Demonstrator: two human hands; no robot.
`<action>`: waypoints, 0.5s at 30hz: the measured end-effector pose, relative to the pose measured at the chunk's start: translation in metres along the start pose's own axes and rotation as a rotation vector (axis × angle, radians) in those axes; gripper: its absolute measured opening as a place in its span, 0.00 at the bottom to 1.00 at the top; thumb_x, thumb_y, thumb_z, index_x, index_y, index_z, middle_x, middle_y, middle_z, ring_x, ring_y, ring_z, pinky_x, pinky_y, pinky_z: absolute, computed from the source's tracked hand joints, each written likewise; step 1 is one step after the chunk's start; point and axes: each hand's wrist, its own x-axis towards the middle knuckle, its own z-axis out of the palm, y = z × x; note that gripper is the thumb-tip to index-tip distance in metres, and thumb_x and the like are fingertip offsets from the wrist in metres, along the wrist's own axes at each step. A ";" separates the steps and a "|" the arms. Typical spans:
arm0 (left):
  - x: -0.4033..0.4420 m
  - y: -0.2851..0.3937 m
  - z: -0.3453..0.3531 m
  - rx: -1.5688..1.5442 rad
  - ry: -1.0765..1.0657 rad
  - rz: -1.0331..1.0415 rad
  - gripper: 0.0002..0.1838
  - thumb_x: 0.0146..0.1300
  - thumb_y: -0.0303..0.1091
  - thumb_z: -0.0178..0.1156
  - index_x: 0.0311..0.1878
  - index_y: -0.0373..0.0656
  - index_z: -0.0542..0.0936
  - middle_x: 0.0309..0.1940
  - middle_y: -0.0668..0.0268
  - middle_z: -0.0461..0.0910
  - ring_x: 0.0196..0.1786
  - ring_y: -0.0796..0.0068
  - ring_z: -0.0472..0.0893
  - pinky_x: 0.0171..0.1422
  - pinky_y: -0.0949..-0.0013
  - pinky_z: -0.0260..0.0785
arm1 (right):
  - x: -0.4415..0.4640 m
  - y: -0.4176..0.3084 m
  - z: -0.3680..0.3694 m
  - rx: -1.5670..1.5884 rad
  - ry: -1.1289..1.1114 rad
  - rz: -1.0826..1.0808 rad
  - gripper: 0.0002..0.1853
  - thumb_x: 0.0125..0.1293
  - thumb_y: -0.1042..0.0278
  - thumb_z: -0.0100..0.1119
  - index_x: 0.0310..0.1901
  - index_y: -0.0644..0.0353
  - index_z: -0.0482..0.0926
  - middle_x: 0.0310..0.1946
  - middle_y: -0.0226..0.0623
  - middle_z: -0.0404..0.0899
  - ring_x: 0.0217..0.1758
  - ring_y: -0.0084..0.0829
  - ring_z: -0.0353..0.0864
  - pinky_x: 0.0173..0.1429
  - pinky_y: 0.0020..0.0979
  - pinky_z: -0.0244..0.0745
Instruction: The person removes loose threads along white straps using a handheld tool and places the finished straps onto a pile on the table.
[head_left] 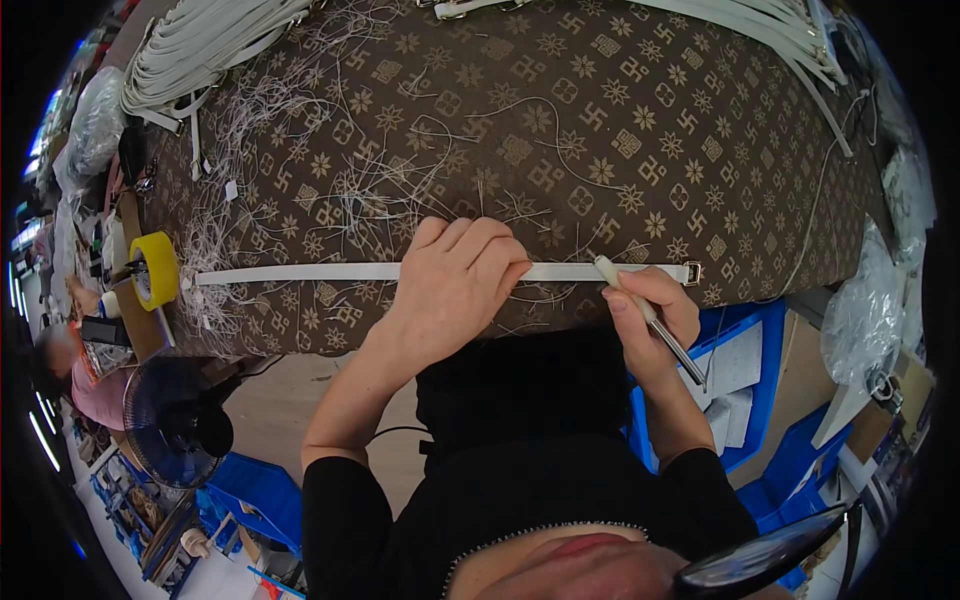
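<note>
A narrow white belt [340, 272] lies straight across the patterned brown cloth, with a small metal buckle [693, 272] at its right end. My left hand [455, 280] rests over the middle of the belt, fingers curled and pressed onto it. In my right hand [655, 315] is a pen-like tool [652, 318] with a pale, thick end and a shiny metal shaft, held between thumb and fingers. Its pale end points up and left, close to the belt near the buckle; whether it touches the belt I cannot tell.
Loose white thread ends [370, 190] litter the cloth [560, 110]. Bundled white belts [215, 50] lie at the back left, more straps [770, 35] at the back right. Yellow tape [154, 270] and a black fan [178, 422] stand left; a blue bin [770, 370] is below right.
</note>
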 end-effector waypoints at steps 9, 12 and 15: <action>0.003 0.000 -0.026 -0.100 -0.080 -0.092 0.18 0.51 0.36 0.71 0.46 0.49 0.83 0.35 0.73 0.76 0.38 0.71 0.74 0.44 0.66 0.59 | -0.007 0.000 -0.002 0.079 -0.021 0.035 0.14 0.60 0.78 0.65 0.48 0.63 0.80 0.38 0.43 0.84 0.39 0.32 0.84 0.44 0.27 0.78; 0.003 0.000 -0.020 -0.064 -0.103 -0.071 0.16 0.49 0.36 0.72 0.43 0.51 0.85 0.34 0.74 0.75 0.38 0.73 0.73 0.45 0.66 0.59 | -0.006 -0.001 -0.001 0.048 -0.039 -0.003 0.13 0.60 0.78 0.65 0.48 0.63 0.80 0.38 0.42 0.84 0.39 0.31 0.84 0.43 0.27 0.78; 0.002 0.002 -0.013 0.008 -0.044 0.010 0.13 0.48 0.35 0.72 0.39 0.51 0.85 0.33 0.74 0.75 0.37 0.74 0.73 0.45 0.67 0.58 | -0.006 -0.001 -0.002 0.042 -0.048 -0.005 0.13 0.60 0.78 0.65 0.48 0.63 0.80 0.38 0.42 0.84 0.38 0.31 0.84 0.42 0.27 0.77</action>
